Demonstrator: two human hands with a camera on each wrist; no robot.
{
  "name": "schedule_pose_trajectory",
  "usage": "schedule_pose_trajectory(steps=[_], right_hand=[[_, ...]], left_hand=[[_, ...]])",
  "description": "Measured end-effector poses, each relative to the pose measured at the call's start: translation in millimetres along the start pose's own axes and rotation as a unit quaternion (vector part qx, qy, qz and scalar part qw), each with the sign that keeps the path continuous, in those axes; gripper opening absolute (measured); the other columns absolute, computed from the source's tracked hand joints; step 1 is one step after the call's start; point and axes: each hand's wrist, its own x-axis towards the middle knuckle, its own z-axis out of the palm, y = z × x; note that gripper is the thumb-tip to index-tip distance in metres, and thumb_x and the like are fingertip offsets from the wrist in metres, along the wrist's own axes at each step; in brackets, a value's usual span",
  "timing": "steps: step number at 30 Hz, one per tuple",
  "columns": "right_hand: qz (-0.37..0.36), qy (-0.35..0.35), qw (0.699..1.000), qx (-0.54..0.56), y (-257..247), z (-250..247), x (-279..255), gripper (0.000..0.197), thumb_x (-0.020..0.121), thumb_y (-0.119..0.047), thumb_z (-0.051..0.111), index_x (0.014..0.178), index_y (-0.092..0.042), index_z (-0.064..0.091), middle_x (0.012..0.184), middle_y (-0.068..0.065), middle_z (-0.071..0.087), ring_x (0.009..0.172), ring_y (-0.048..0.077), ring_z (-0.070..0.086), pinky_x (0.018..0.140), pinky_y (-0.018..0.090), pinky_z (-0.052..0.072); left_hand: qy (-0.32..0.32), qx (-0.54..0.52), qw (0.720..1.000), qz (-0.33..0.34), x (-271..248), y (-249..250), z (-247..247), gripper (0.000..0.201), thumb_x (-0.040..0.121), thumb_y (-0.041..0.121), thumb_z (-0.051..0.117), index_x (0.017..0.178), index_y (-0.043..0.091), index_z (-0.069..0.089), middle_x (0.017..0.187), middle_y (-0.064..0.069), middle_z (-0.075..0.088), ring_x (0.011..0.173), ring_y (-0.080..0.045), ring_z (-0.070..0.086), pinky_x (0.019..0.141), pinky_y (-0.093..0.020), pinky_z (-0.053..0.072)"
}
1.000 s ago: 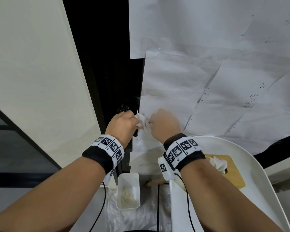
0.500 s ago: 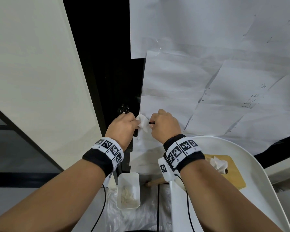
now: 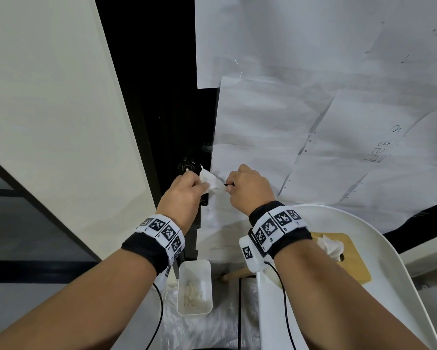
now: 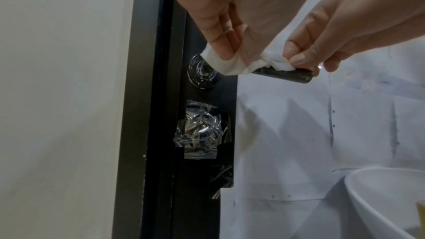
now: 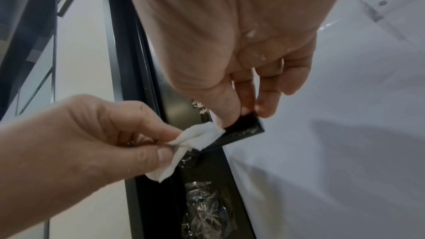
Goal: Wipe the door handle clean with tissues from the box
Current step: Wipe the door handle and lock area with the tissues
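The black lever door handle sticks out from its round rosette on the dark door edge. A white tissue lies wrapped over the lever. My left hand pinches the tissue's rosette end between thumb and fingers. My right hand pinches the lever near its free tip, with its thumb on the tissue's other end. The lever's middle is hidden under the tissue.
A wooden-topped tissue box with a tissue poking out sits on a white chair at the lower right. A small white bin holding used tissues stands below the handle. Plastic wrap covers the lock. Paper sheets cover the door.
Both hands stay at the handle. The tissue is drawn out a little wider between them and reaches closer to the rosette, which now shows more above my left hand.
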Motion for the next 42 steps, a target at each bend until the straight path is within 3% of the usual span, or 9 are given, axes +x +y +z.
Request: schedule_pose_trajectory(steps=[3, 6, 10, 15, 19, 30, 35, 38, 42], right_hand=[[-0.002, -0.014, 1.000, -0.001, 2.1, -1.8, 0.4, 0.024, 0.086, -0.010, 0.050, 0.103, -0.018, 0.065, 0.104, 0.005, 0.053, 0.091, 0.027, 0.055, 0.076, 0.034, 0.036], [-0.004, -0.005, 1.000, -0.006, 0.5, -0.8, -0.9, 0.025, 0.086, -0.008, 0.050, 0.104, -0.017, 0.064, 0.104, 0.005, 0.053, 0.090, 0.027, 0.053, 0.075, 0.033, 0.035], [-0.004, -0.003, 1.000, -0.010, -2.2, -2.4, -1.9, 0.026, 0.085, -0.008, 0.050, 0.105, -0.015, 0.064, 0.106, 0.006, 0.054, 0.093, 0.029, 0.054, 0.080, 0.037, 0.040], [-0.006, 0.001, 1.000, -0.015, -4.5, -2.8, -2.0, 0.025, 0.085, -0.007, 0.050, 0.104, -0.014, 0.064, 0.106, 0.007, 0.054, 0.093, 0.029, 0.054, 0.078, 0.036, 0.040], [-0.005, 0.006, 1.000, -0.017, -4.1, -1.0, -2.3, 0.025, 0.085, -0.007, 0.050, 0.104, -0.015, 0.064, 0.105, 0.007, 0.054, 0.092, 0.028, 0.054, 0.075, 0.036, 0.039], [-0.008, 0.005, 1.000, -0.008, -2.3, -1.5, -2.2, 0.023, 0.085, -0.009, 0.051, 0.103, -0.016, 0.063, 0.103, 0.006, 0.053, 0.091, 0.027, 0.055, 0.074, 0.032, 0.034], [-0.007, -0.003, 1.000, -0.008, -3.9, -3.4, -1.2, 0.023, 0.085, -0.008, 0.051, 0.102, -0.015, 0.064, 0.104, 0.006, 0.053, 0.091, 0.028, 0.054, 0.073, 0.033, 0.035], [-0.008, -0.004, 1.000, -0.011, -4.3, -3.5, -1.0, 0.023, 0.084, -0.008, 0.051, 0.102, -0.015, 0.064, 0.104, 0.006, 0.053, 0.090, 0.028, 0.054, 0.072, 0.033, 0.035], [-0.009, -0.002, 1.000, -0.014, -4.6, -3.4, -1.1, 0.023, 0.085, -0.008, 0.050, 0.102, -0.014, 0.064, 0.103, 0.006, 0.053, 0.090, 0.028, 0.054, 0.072, 0.033, 0.035]], left_hand=[[0.010, 0.002, 1.000, 0.017, 0.9, -8.5, 4.1, 0.026, 0.070, -0.005, 0.076, 0.093, 0.003, 0.071, 0.086, -0.007, 0.057, 0.068, -0.024, 0.056, 0.049, -0.033, 0.054], [0.030, -0.016, 0.999, 0.017, 2.0, -5.5, -0.5, 0.026, 0.066, -0.012, 0.074, 0.086, 0.005, 0.073, 0.079, -0.007, 0.058, 0.061, -0.024, 0.057, 0.046, -0.031, 0.053], [-0.004, -0.029, 0.999, 0.023, 7.0, 4.7, -7.6, 0.033, 0.072, -0.004, 0.071, 0.101, 0.010, 0.070, 0.079, -0.007, 0.053, 0.060, -0.023, 0.054, 0.045, -0.033, 0.052], [-0.043, 0.018, 0.999, 0.023, 16.0, 4.3, 0.1, 0.029, 0.067, 0.002, 0.076, 0.093, 0.015, 0.071, 0.082, -0.003, 0.053, 0.059, -0.020, 0.053, 0.041, -0.028, 0.048], [-0.032, 0.045, 0.998, 0.030, 22.2, 4.9, 4.2, 0.022, 0.058, -0.004, 0.073, 0.075, 0.010, 0.067, 0.075, -0.005, 0.053, 0.053, -0.022, 0.051, 0.036, -0.025, 0.041], [0.060, -0.018, 0.998, 0.019, -2.1, -7.1, -0.4, 0.037, 0.068, -0.014, 0.064, 0.099, 0.007, 0.066, 0.091, -0.009, 0.058, 0.064, -0.025, 0.058, 0.047, -0.034, 0.052], [0.119, 0.018, 0.992, 0.044, -3.1, -16.0, -4.3, 0.036, 0.064, -0.016, 0.063, 0.089, 0.010, 0.067, 0.079, -0.006, 0.059, 0.063, -0.028, 0.053, 0.050, -0.036, 0.049], [0.102, 0.026, 0.993, 0.055, -2.3, -17.9, -2.1, 0.033, 0.066, -0.014, 0.066, 0.088, 0.009, 0.073, 0.079, -0.006, 0.059, 0.064, -0.027, 0.052, 0.053, -0.035, 0.050], [0.058, 0.011, 0.998, 0.037, -5.9, -15.7, 2.1, 0.034, 0.066, -0.007, 0.075, 0.093, 0.013, 0.072, 0.083, -0.004, 0.059, 0.066, -0.026, 0.058, 0.046, -0.034, 0.053]])
